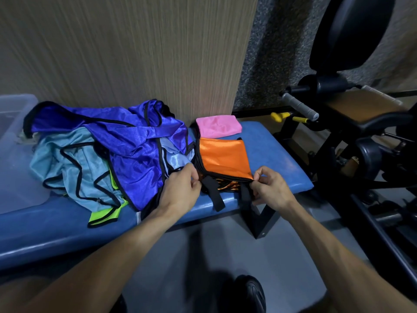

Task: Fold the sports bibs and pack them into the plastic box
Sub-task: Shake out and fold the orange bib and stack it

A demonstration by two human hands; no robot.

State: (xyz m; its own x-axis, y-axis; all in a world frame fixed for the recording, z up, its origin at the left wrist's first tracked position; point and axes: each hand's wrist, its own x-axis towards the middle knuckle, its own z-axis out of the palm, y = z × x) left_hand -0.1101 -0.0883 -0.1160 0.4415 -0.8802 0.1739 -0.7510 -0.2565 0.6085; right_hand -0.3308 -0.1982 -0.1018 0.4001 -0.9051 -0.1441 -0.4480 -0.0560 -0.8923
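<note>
Both hands, left [180, 188] and right [268, 188], pinch the orange bib [223, 158] near edge; slick layers could slide apart toward the six-o'clock bench [270, 154] edge.

Glossy satin-like cloth is seen in the orange bib [223, 158] between the hands; smooth blue vinyl covers the bench [282, 159] beneath; the plastic box [13, 123] looks translucent

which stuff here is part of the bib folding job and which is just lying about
Job: orange satin bib pinched by left hand and right hand; folded pink bib; blue bib pile; clear plastic box.
Lying about: black gym machine; yellow-handled pins.
</note>
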